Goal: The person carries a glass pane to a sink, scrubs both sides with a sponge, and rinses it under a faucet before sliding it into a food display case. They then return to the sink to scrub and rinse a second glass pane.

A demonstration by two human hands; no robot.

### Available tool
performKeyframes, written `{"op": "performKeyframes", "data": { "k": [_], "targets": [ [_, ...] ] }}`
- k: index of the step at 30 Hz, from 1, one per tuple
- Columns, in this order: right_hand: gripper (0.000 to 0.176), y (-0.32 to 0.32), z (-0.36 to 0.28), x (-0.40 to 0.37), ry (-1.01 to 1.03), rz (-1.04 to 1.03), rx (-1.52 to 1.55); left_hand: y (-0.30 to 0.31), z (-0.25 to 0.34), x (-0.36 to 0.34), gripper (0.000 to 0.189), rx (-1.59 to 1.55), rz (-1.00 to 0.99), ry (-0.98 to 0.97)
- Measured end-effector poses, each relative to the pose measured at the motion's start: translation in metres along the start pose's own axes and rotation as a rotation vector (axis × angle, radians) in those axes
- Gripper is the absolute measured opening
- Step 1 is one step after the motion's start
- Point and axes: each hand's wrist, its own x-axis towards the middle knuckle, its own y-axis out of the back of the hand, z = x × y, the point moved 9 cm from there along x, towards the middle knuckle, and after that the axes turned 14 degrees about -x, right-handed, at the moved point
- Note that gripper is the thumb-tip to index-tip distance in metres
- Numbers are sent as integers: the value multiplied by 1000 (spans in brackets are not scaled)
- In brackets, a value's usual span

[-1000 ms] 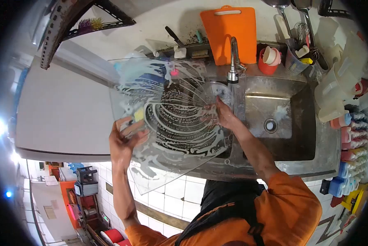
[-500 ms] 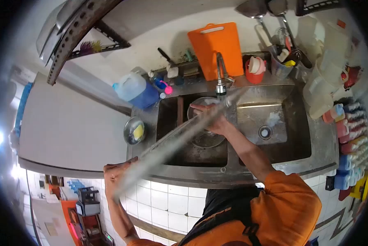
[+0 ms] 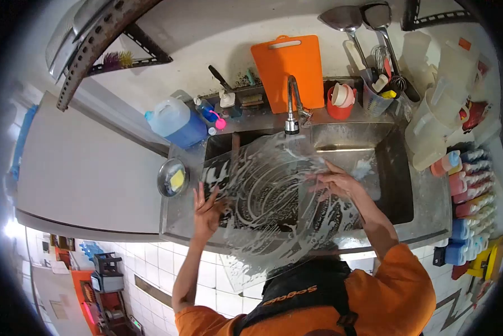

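A clear glass pane (image 3: 268,193), streaked with white soapy foam, lies face up over the sink and reaches past its front edge. My left hand (image 3: 207,211) is at its left edge, fingers spread against the rim. On the right side my right hand (image 3: 340,183) supports the pane, fingers stretched along it. The faucet (image 3: 291,106) stands over the far edge of the glass, with water coming from its head. Through the pane the left sink basin (image 3: 220,147) shows, blurred by suds.
A metal bowl with a yellow sponge (image 3: 177,180) sits left of the sink. Behind are a jug of blue liquid (image 3: 178,124), an orange cutting board (image 3: 290,73), a red cup (image 3: 339,106) and a utensil container (image 3: 377,101). Several coloured bottles (image 3: 470,193) line the right.
The glass pane has turned from a steep, nearly edge-on tilt to lying broad face up. My left hand has moved up and right to its left edge; my right hand has shifted right.
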Motion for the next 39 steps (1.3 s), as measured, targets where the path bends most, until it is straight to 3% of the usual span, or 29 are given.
{"op": "performKeyframes", "data": {
  "k": [1, 2, 4, 5, 7, 8, 10, 11, 15, 17, 18, 20, 21, 26, 33, 35, 39],
  "targets": [
    [78, 11, -8, -14, 19, 125, -89, -2, -56, -12, 47, -664, 313, 300],
    [77, 21, -16, -29, 40, 247, -178, -12, -81, -15, 47, -678, 330, 300],
    [77, 28, -22, -54, 46, 303, -204, -39, -74, -18, 54, 622, 181, -158],
    [78, 28, -29, -69, 53, 360, -258, -47, -85, -19, 54, 615, 197, -143],
    [79, 27, -37, -92, 48, 416, -324, -83, -127, -12, 73, 298, -53, 65],
    [79, 28, -42, -105, 84, 480, -339, -91, -132, -11, 73, 287, -42, 78],
    [79, 23, -50, -122, 120, 548, -357, -117, -161, -8, 82, -447, -122, 379],
    [78, 21, -54, -132, 128, 623, -362, -124, -146, 4, 86, -72, -304, 170],
    [76, 25, -49, -161, 188, 771, -315, -138, -125, 31, 86, -50, -528, 52],
    [82, 26, -45, -171, 214, 792, -300, -148, -138, 30, 85, -845, -555, 369],
    [82, 27, -43, -173, 216, 791, -297, -152, -139, 29, 85, -841, -557, 369],
    [75, 22, -43, -177, 261, 798, -280, -169, -106, 32, 80, -1687, -449, 539],
    [75, 18, -44, -177, 273, 822, -293, -179, -109, 32, 80, -1683, -451, 547],
    [74, 12, -54, -184, 284, 942, -415, -203, -205, 15, 60, -1156, 226, 935],
    [77, 36, -45, -174, 278, 911, -367, -201, -191, 23, 62, -1198, 13, 862],
    [74, 50, -37, -164, 253, 876, -351, -193, -120, 42, 69, -1448, -145, 850],
    [78, 91, -9, -130, 204, 725, -225, -174, -98, 33, 81, -1527, -375, 926]
  ]
}}
